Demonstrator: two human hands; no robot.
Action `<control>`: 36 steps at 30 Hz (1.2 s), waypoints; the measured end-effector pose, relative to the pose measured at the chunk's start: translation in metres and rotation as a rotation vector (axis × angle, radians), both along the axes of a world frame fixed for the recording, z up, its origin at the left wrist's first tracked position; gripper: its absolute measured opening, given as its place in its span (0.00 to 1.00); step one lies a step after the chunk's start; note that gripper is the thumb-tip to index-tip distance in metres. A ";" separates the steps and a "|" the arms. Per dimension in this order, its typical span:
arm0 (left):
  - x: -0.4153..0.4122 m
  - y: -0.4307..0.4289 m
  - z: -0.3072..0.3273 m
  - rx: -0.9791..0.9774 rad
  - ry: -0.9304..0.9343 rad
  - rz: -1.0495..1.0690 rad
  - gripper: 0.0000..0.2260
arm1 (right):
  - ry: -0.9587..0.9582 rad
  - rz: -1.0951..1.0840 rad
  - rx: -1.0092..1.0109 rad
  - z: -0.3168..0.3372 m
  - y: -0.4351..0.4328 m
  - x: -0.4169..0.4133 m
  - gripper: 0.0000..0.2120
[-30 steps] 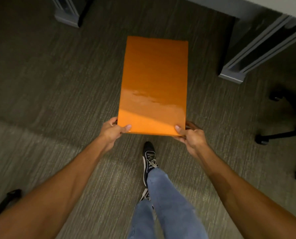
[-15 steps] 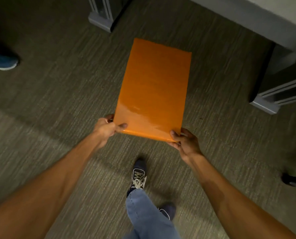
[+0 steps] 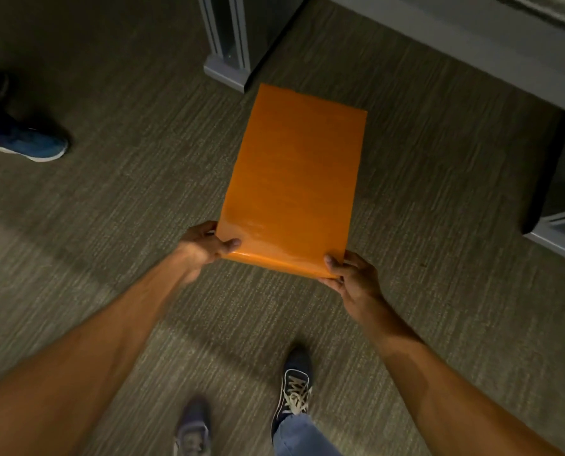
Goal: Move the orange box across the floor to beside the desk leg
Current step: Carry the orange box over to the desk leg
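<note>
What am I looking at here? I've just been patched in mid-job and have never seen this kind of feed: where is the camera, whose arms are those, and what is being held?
There is no machine. A person wears one wide-angle camera on the head, looking forward and down, so the two bare arms reaching in from the bottom are their own. The left hand and the right hand each grip a near corner of the orange box, thumbs on top. Whether it is lifted or resting on the floor, I cannot tell. Below is grey-green carpet. Just beyond the box's far end stands a grey desk leg, with the desk running off to the right and a second leg at the right edge. The wearer's own dark shoes show at the bottom. The blue shoe at the left edge belongs to someone else.
</note>
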State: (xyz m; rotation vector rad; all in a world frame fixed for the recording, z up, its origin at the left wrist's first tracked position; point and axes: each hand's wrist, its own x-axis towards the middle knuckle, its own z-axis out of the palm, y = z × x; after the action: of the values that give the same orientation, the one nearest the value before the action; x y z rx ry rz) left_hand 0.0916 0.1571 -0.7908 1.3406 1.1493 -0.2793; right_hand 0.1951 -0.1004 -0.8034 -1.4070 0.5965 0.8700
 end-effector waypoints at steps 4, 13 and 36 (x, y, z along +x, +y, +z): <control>0.008 0.037 -0.015 -0.009 -0.011 -0.037 0.21 | -0.010 -0.001 -0.021 -0.013 0.033 0.004 0.14; 0.021 0.140 -0.049 -0.095 -0.086 -0.180 0.20 | -0.041 -0.072 -0.090 -0.035 0.129 -0.001 0.17; 0.221 0.315 -0.237 -0.050 -0.242 -0.438 0.25 | -0.267 -0.158 -0.040 -0.196 0.279 0.144 0.20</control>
State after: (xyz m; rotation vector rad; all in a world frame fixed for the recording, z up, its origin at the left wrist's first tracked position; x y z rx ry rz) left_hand 0.3123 0.4725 -1.0275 1.5278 0.6360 -0.4444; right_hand 0.3390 0.1787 -0.9993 -1.4620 0.5143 0.5361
